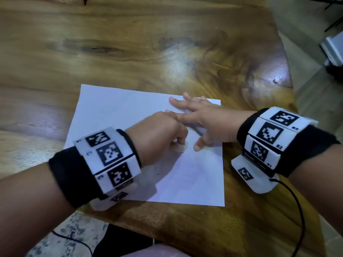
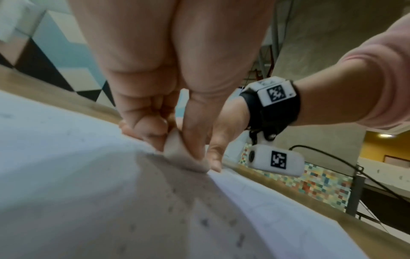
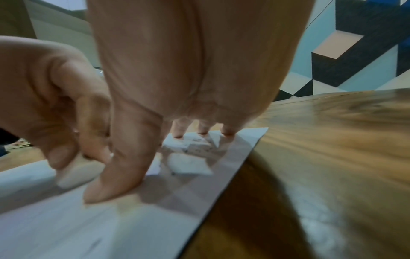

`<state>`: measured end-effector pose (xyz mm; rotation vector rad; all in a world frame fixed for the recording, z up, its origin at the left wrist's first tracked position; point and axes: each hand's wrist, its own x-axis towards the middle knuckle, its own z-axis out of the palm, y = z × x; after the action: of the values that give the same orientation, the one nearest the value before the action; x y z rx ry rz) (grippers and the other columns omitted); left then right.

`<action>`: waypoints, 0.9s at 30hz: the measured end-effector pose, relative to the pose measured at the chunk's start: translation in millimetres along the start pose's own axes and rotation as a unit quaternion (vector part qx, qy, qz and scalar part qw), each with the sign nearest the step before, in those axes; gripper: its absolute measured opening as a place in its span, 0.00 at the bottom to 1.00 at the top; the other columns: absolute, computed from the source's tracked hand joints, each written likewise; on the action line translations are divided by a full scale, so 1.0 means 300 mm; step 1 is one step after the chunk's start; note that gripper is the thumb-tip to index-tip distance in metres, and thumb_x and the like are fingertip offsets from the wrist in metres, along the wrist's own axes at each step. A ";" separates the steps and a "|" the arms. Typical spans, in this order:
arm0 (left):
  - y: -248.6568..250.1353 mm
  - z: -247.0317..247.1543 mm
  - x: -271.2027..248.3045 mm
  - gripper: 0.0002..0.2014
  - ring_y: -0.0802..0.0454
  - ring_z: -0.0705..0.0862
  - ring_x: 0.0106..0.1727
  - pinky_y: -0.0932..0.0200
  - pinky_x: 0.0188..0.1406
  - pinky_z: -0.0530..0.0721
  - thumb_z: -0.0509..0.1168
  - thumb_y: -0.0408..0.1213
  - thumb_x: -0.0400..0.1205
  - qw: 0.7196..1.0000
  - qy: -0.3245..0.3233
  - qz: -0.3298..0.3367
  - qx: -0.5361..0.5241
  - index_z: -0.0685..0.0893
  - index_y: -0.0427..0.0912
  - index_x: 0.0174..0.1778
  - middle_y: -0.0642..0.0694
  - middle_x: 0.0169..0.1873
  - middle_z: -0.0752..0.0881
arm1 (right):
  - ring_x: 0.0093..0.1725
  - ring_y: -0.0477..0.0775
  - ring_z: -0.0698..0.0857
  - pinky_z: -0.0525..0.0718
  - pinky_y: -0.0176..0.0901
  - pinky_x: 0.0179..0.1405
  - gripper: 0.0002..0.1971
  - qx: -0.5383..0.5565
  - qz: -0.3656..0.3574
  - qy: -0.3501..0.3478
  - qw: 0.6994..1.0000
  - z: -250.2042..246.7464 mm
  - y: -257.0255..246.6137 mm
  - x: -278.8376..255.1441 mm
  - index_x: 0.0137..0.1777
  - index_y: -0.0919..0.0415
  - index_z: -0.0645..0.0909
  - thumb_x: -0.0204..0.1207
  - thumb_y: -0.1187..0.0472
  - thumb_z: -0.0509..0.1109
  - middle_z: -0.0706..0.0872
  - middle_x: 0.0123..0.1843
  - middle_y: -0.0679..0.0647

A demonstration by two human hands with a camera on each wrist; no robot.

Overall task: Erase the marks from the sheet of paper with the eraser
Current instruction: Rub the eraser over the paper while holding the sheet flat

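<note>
A white sheet of paper (image 1: 118, 108) lies on the wooden table (image 1: 130, 43), near its front right edge. My left hand (image 1: 159, 134) pinches a small whitish eraser (image 1: 181, 148) and presses its tip onto the sheet near the middle. The left wrist view shows the eraser (image 2: 184, 156) between thumb and fingers, with grey crumbs scattered on the paper (image 2: 55, 184) below. My right hand (image 1: 200, 115) lies spread and flat on the sheet's right part, thumb (image 3: 119, 168) and fingertips pressing it down. Faint pencil traces show on the paper (image 3: 55, 227).
The table's right edge (image 1: 289, 75) drops to a tiled floor. A black cable (image 1: 298, 210) runs from my right wristband over the table's front right corner. Bare wood lies behind and left of the sheet.
</note>
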<state>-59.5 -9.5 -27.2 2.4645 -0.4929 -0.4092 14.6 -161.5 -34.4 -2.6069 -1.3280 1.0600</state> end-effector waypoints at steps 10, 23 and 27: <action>-0.025 0.002 -0.021 0.07 0.49 0.82 0.34 0.61 0.35 0.75 0.63 0.40 0.68 0.998 -0.063 0.015 -0.020 0.86 0.43 0.31 0.44 0.32 0.87 | 0.81 0.49 0.30 0.33 0.48 0.77 0.51 -0.002 0.003 -0.007 1.000 -0.005 -0.004 -0.002 0.81 0.42 0.41 0.70 0.55 0.76 0.32 0.83 0.41; -0.061 -0.040 -0.066 0.02 0.56 0.77 0.32 0.69 0.34 0.72 0.67 0.41 0.70 0.994 -0.095 0.051 0.017 0.85 0.49 0.35 0.54 0.30 0.78 | 0.81 0.48 0.30 0.32 0.47 0.77 0.52 0.001 0.004 -0.005 1.000 -0.001 0.002 0.003 0.81 0.41 0.40 0.69 0.55 0.77 0.33 0.83 0.39; -0.072 -0.045 -0.049 0.13 0.52 0.74 0.28 0.66 0.28 0.67 0.63 0.48 0.73 0.998 -0.035 0.050 0.034 0.83 0.43 0.30 0.50 0.27 0.75 | 0.80 0.46 0.30 0.31 0.44 0.76 0.53 0.008 0.004 -0.005 1.000 -0.001 0.006 0.002 0.80 0.40 0.39 0.69 0.55 0.77 0.33 0.82 0.38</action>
<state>-61.7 19.8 -26.8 2.4842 -0.6658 -0.4458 16.1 -162.0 -35.1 -2.6000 -1.3068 1.0820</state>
